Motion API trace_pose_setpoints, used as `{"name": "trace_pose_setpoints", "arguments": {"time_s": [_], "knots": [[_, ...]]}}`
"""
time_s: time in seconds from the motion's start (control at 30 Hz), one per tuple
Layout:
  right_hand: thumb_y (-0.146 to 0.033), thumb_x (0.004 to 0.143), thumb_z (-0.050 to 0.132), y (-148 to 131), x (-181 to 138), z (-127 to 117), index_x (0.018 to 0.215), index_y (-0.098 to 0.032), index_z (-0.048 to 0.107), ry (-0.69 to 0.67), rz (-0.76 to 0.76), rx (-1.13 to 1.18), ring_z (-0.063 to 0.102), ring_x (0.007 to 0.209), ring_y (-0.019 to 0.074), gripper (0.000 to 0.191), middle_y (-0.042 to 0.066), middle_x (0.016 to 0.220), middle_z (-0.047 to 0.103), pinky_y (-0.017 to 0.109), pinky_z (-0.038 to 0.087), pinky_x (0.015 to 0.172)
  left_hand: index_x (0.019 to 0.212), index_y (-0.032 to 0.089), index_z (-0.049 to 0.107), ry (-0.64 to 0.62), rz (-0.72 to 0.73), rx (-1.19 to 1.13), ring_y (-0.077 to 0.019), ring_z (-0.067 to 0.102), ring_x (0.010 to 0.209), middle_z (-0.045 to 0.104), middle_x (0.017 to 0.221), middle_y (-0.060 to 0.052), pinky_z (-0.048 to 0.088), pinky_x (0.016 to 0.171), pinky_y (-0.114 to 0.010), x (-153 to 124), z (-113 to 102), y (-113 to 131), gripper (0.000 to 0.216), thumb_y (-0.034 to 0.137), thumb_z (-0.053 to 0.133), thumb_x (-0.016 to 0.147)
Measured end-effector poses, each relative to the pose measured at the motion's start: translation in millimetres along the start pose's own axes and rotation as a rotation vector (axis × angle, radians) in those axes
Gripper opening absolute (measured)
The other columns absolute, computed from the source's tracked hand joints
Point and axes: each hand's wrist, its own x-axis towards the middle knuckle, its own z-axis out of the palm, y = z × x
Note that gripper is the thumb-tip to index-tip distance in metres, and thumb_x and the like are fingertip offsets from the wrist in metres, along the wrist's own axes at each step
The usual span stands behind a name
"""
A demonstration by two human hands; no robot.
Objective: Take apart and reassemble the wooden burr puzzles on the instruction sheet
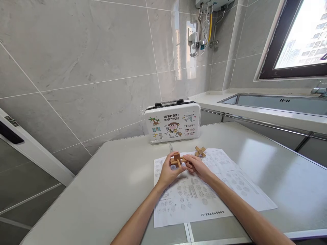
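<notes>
A wooden interlocking puzzle (176, 158) of crossed brown bars is held just above a printed sheet. My left hand (168, 172) wraps around it from the left, with the thumb underneath at the front. On its right side, my right hand (195, 165) pinches the end of a bar that sticks out of the puzzle. Whether that bar is loose or fixed, I cannot tell. Another wooden puzzle (200, 151), star-shaped and lighter in colour, sits on the far edge of the instruction sheet (189, 207), which carries small diagrams and text.
The sheet lies on a pale table (114, 183) with a seam down its middle. A white cartoon-printed case (173, 123) stands upright at the back against the tiled wall. To the right run a counter with a sink (276, 102) and a window (298, 41).
</notes>
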Motion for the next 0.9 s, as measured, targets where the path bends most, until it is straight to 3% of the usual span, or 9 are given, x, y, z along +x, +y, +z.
{"name": "trace_pose_setpoints", "arguments": {"time_s": [0.27,0.5,0.7,0.9], "knots": [[-0.063,0.076,0.078,-1.8,0.1,1.2,0.072,-0.021,0.049,0.041,0.011,0.018,0.035,0.044,0.0074,0.051,-0.008,0.053,0.042,0.024,0.022,0.043,0.125,0.026,0.068,-0.001,0.059,-0.063,-0.0271,0.064,0.125,0.046,0.153,-0.012,0.053,0.107,-0.042,3.0,1.2,-4.6,0.051,0.040,0.086,0.079],[-0.065,0.074,0.079,-1.7,0.6,0.4,0.073,-0.020,0.053,0.054,-0.002,0.013,0.035,0.045,0.0074,0.052,-0.007,0.053,0.042,0.023,0.023,0.043,0.115,0.024,0.075,-0.005,0.038,-0.037,-0.0214,0.070,0.108,0.048,0.154,-0.011,0.057,0.101,-0.038,2.4,-0.4,-2.5,0.041,0.043,0.085,0.080],[-0.067,0.074,0.079,-2.8,0.2,-0.1,0.073,-0.019,0.055,0.103,-0.009,0.005,0.033,0.046,0.0073,0.053,-0.006,0.055,0.041,0.022,0.023,0.042,0.105,0.024,0.079,-0.032,0.001,-0.073,-0.0137,0.072,0.083,0.043,0.161,-0.008,0.066,0.083,-0.038,1.1,-0.2,0.8,0.032,0.049,0.078,0.085],[-0.067,0.073,0.079,1.8,3.3,-2.8,0.074,-0.019,0.055,0.156,-0.029,0.027,0.032,0.046,0.0066,0.053,-0.007,0.056,0.040,0.022,0.022,0.042,0.107,0.023,0.080,-0.032,0.002,-0.067,-0.0144,0.072,0.088,0.039,0.165,-0.006,0.064,0.084,-0.034,0.7,-0.8,4.1,0.035,0.051,0.076,0.086]]}}
